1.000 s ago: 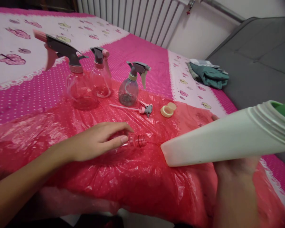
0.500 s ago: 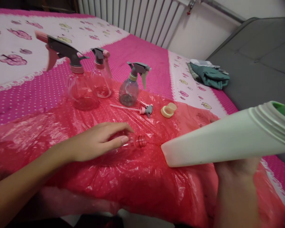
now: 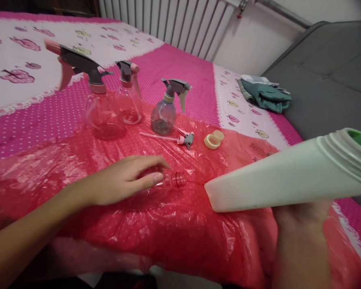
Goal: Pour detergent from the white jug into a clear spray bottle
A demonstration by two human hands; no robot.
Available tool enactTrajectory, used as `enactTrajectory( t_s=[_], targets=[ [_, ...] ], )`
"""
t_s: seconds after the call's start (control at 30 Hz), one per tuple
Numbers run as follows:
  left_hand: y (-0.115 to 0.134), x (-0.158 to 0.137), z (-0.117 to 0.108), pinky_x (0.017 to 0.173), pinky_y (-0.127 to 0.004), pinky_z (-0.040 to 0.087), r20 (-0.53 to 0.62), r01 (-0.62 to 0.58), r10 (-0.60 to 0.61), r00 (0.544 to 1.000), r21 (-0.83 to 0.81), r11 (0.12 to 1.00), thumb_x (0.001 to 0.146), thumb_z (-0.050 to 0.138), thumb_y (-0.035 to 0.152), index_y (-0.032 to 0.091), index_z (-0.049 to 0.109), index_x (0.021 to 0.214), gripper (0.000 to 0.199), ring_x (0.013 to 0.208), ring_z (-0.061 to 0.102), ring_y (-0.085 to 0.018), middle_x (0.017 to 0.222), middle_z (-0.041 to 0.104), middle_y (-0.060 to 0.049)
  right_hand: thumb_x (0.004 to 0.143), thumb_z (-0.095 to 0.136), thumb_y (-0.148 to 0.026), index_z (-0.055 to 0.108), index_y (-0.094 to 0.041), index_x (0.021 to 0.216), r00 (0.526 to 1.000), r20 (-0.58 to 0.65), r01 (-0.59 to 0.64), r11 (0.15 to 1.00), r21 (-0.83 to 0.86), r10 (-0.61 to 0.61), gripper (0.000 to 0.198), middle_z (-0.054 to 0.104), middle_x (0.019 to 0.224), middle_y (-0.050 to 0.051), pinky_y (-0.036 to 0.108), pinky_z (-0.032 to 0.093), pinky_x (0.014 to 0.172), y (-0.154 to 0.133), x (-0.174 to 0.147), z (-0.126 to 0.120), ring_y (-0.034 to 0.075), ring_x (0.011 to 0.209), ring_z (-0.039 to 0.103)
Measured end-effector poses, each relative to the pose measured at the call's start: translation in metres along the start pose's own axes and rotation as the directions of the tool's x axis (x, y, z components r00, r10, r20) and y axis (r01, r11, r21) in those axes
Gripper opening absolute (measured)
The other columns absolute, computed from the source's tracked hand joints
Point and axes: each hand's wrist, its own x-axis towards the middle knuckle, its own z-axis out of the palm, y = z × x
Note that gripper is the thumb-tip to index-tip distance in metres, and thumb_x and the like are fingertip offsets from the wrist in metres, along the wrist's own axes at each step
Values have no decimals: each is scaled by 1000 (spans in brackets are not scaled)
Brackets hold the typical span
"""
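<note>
My left hand (image 3: 129, 176) lies curled over a clear spray bottle body (image 3: 178, 179) that rests on its side. The open threaded neck points right. At the right, a long white container (image 3: 276, 176) is tilted in the air, its ribbed end high and something green at that end. My right hand (image 3: 302, 210) grips it from beneath, fingers mostly hidden behind it. Past the clear bottle lie a loose pink-and-grey spray head with its tube (image 3: 185, 139) and a cream cap (image 3: 213, 139).
Three spray bottles stand farther back: a large pink one (image 3: 104, 116), a smaller pink one (image 3: 128, 104) and a grey one (image 3: 163, 116). Red plastic sheeting (image 3: 180, 237) covers the patterned bed. Folded clothes (image 3: 267, 96) lie by the grey headboard (image 3: 325, 72).
</note>
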Motion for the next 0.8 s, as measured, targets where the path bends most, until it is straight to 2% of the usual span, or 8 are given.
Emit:
enactTrajectory(
  t_s=[0.3, 0.53, 0.67, 0.8],
  targets=[
    [1, 0, 1, 94, -37, 54, -9, -5, 5, 1000, -5, 1000, 107, 42, 54, 25, 66, 122, 40, 112, 70, -28, 126, 73, -6, 93, 46, -52, 62, -21, 84, 997, -65, -52, 998, -28, 51, 36, 66, 100, 2, 35, 62, 86, -8, -4, 9, 19, 101, 66],
    [1, 0, 0, 94, -38, 54, -7, 2, -2, 1000, -1, 1000, 107, 42, 54, 25, 66, 122, 40, 112, 69, -28, 127, 73, -6, 77, 66, -61, 58, -21, 80, 1000, -17, 6, 1000, -18, -7, 41, 66, 100, 2, 38, 63, 84, -1, -1, 3, 23, 105, 65],
    [1, 0, 0, 94, -38, 54, -6, -5, 5, 1000, -4, 1000, 107, 42, 54, 25, 66, 122, 41, 112, 69, -28, 127, 73, -6, 85, 58, -56, 58, -22, 80, 997, -78, -13, 1000, 22, 15, 35, 66, 98, 1, 34, 63, 82, 0, 0, 1, 20, 102, 65],
    [2, -1, 0, 94, -37, 54, -11, 0, 0, 1000, -6, 1000, 107, 42, 54, 25, 66, 122, 41, 112, 69, -28, 127, 73, -6, 88, 55, -54, 57, -22, 80, 997, -75, -24, 998, 55, 28, 33, 65, 96, 0, 28, 62, 80, -2, 2, 2, 17, 100, 65]
  ],
)
